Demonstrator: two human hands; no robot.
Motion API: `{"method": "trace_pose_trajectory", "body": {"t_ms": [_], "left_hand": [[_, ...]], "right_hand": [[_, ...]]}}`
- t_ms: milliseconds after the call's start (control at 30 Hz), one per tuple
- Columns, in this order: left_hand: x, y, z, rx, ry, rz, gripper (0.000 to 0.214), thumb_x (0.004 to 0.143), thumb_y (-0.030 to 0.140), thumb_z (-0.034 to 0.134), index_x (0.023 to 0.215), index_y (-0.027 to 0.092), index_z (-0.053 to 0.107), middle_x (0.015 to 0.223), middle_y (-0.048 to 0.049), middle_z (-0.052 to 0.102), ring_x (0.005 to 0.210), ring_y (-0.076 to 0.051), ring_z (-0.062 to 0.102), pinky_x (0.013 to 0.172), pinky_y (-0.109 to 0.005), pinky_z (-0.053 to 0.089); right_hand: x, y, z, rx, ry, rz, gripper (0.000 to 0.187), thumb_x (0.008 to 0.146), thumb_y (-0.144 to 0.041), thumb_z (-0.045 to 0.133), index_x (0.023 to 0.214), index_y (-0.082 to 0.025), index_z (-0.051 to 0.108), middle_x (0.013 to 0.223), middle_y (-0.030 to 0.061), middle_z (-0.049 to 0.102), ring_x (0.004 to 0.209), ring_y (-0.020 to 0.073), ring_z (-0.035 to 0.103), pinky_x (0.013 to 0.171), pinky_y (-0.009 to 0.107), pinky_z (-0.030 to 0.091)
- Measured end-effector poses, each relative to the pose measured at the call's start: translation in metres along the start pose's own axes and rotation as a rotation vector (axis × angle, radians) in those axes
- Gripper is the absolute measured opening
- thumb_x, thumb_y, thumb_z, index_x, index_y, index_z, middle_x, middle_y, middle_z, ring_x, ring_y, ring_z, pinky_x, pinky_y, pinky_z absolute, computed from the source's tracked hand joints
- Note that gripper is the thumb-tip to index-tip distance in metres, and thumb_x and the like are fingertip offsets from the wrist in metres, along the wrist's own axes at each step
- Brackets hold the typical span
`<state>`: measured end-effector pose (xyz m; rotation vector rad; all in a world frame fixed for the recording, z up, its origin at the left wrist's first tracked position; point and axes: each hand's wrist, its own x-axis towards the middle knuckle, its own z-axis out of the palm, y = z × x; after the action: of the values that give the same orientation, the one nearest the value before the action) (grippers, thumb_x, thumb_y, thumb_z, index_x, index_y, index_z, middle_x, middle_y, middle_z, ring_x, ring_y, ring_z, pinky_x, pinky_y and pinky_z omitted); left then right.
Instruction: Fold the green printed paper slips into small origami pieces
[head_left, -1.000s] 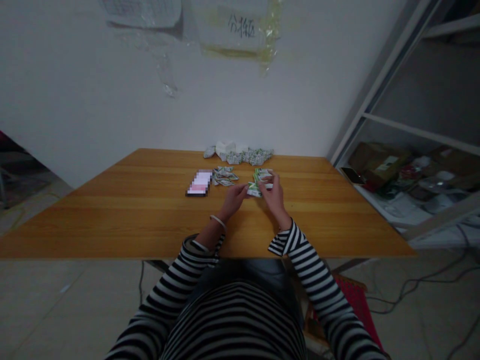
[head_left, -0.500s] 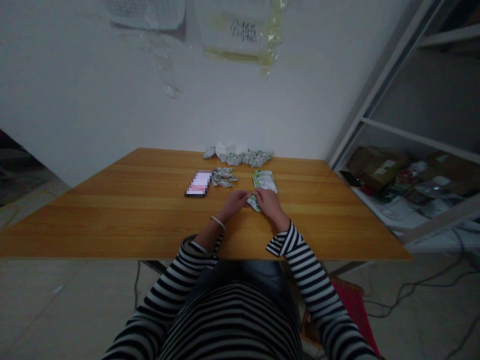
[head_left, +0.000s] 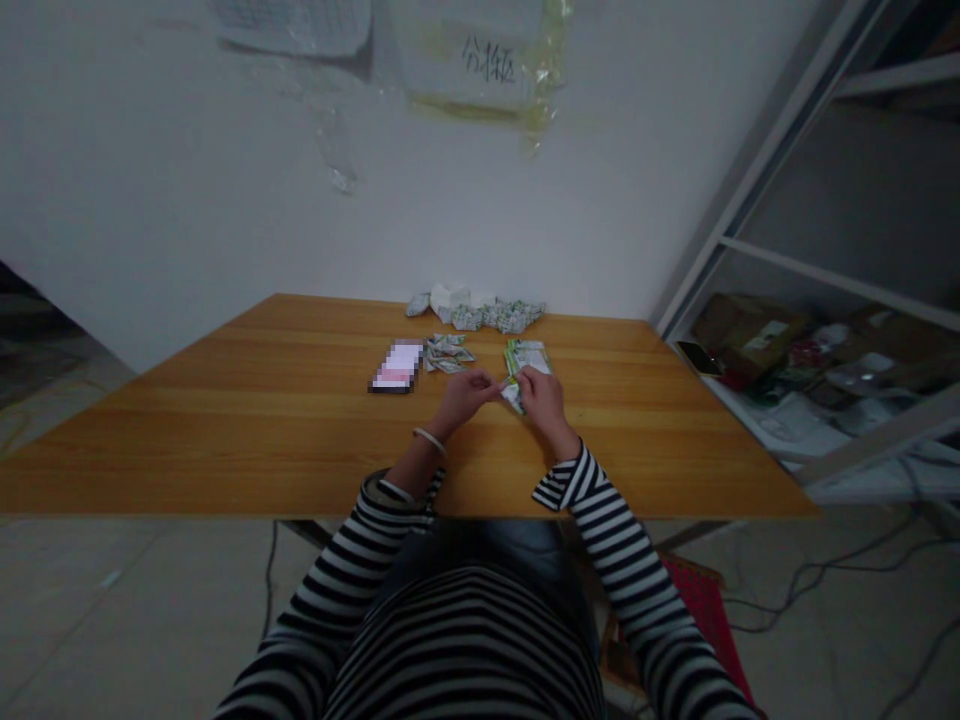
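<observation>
A small white-and-green paper packet [head_left: 513, 398] is held above the wooden table. My right hand [head_left: 543, 400] pinches it between thumb and fingers and hides part of it. From the left, my left hand [head_left: 465, 396] has its fingertips pinched together at the packet's edge; the exact contact there is too small to make out. Just beyond my right hand lies a larger white-and-green packet [head_left: 532, 354], flat on the table. Past my left hand sits a pile of folded printed paper pieces [head_left: 448, 353].
A phone [head_left: 397, 367] with a lit, blurred screen lies left of the folded pieces. Crumpled printed papers [head_left: 510, 316] and white tissue [head_left: 448, 300] line the wall side of the wooden table [head_left: 247, 430]. Another phone [head_left: 700, 357] rests on the shelf [head_left: 840, 490] at right.
My left hand has shifted slightly up and away from me, with its fingertips now at the packet's edge. My right hand has moved a little to the right, keeping the packet.
</observation>
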<state>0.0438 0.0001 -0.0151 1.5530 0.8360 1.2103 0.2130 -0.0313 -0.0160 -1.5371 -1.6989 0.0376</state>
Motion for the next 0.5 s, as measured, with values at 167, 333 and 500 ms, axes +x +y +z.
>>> {"method": "trace_pose_trajectory", "body": {"t_ms": [167,333,500], "left_hand": [[-0.001,-0.004,0.002,-0.093,0.089,-0.037,0.038,0.057,0.043,0.085,0.07,0.015,0.062,0.056,0.0005,0.066,0.051,-0.013,0.06,0.054,-0.024,0.048],[-0.005,-0.003,0.004,-0.174,0.121,-0.087,0.048,0.06,0.045,0.083,0.092,0.014,0.065,0.066,-0.0013,0.069,0.06,-0.015,0.064,0.063,-0.028,0.053],[-0.003,-0.007,0.005,-0.182,0.086,-0.143,0.038,0.069,0.05,0.073,0.062,0.014,0.064,0.054,-0.0022,0.062,0.053,-0.015,0.058,0.054,-0.028,0.049]], "right_hand": [[0.0,-0.004,0.007,0.054,0.041,0.052,0.028,0.094,-0.028,0.048,0.072,-0.021,0.064,0.067,0.0042,0.064,0.064,0.0188,0.051,0.057,0.028,0.025],[-0.003,-0.008,0.021,0.157,0.06,0.083,0.032,0.096,-0.031,0.042,0.071,-0.021,0.059,0.067,0.0036,0.06,0.067,0.0188,0.051,0.059,0.027,0.029],[-0.001,-0.007,0.028,0.319,0.017,0.068,0.037,0.097,-0.039,0.037,0.068,-0.022,0.05,0.064,-0.0001,0.053,0.065,0.0164,0.05,0.059,0.024,0.035]]}}
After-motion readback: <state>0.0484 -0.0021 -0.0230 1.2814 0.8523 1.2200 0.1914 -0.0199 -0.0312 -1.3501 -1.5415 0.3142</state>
